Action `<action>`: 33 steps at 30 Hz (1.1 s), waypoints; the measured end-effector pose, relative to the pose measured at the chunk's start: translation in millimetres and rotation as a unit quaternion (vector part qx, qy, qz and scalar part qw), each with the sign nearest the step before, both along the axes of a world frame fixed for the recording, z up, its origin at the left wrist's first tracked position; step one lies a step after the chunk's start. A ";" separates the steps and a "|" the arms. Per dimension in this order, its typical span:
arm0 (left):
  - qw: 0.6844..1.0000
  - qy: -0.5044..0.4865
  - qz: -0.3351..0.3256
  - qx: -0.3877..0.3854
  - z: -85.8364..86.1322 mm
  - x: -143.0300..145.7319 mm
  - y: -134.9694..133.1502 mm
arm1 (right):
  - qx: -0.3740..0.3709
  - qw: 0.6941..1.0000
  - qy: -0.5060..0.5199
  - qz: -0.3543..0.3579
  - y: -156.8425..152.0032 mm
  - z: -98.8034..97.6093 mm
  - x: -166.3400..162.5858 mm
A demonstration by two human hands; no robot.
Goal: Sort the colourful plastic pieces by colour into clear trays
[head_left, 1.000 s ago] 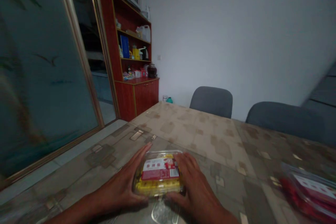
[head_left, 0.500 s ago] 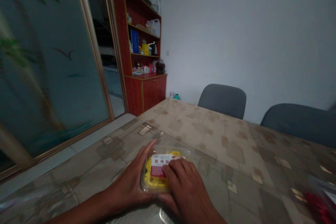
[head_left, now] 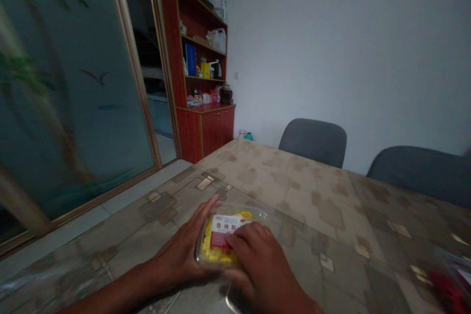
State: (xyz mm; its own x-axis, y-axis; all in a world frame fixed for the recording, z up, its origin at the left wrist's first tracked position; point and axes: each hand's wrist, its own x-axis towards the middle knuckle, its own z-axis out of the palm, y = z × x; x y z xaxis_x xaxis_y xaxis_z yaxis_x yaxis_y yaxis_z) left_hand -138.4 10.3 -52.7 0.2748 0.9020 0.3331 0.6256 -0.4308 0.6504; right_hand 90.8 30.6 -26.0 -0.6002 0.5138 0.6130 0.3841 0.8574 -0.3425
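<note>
A clear plastic box of yellow food (head_left: 221,235) with a red and white label lies on the patterned table (head_left: 301,201) in front of me. My left hand (head_left: 184,250) rests against the box's left side, fingers stretched along it. My right hand (head_left: 253,260) lies on top of the lid, fingers curled and pressing down on the label. The box's near edge and right side are hidden under my right hand.
Two grey chairs (head_left: 312,140) (head_left: 419,171) stand at the table's far side. A red package (head_left: 447,284) lies blurred at the right edge. A red shelf cabinet (head_left: 200,68) and a glass sliding door (head_left: 73,88) are on the left.
My right hand has moved from the box's right side onto its lid. My head has turned left, so the red package has slid toward the right edge.
</note>
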 end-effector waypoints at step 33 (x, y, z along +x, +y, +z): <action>0.992 -0.018 0.123 -0.009 19.7 15.2 -5.9 | -0.086 0.996 0.004 -0.039 2.2 39.0 -29.2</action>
